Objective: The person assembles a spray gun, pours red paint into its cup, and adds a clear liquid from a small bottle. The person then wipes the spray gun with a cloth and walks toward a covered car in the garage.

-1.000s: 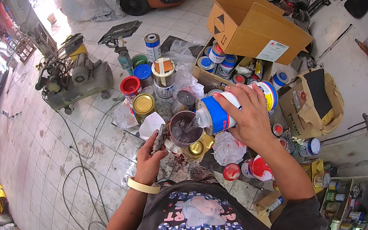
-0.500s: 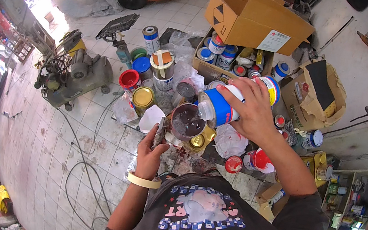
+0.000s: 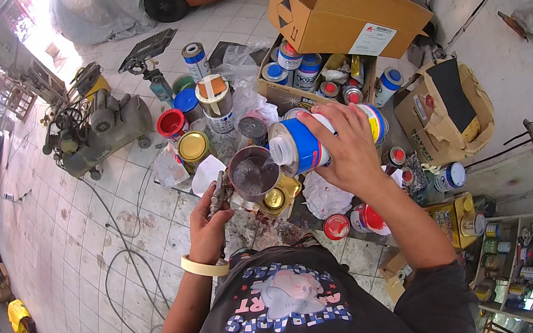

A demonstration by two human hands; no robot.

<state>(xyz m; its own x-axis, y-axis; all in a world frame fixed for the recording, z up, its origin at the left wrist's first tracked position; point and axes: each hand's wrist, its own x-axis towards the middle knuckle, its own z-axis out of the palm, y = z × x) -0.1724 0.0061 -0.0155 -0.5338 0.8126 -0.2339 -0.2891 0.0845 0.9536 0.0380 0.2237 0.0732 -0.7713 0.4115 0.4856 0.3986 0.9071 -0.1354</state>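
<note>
Lettering [image 3: 252, 306] marks the shirt [image 3: 337, 332]; arrows [image 3: 295, 33] mark the carton [image 3: 346, 20].

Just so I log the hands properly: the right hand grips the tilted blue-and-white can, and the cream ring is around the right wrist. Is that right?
Not quite: the cream ring is around the wrist of the left hand, as the head view shows. The right hand does grip the tilted blue-and-white can.

To the left of the left hand [image 3: 207, 229], open tiled floor [image 3: 71, 243] is crossed by a hose [image 3: 107, 224]. Ahead, passage is blocked by the gold-lidded can [image 3: 194, 146] and red can [image 3: 171, 123]; to the right, by the yellow tin [image 3: 286, 198] and crumpled white sheeting [image 3: 326, 198].
</note>
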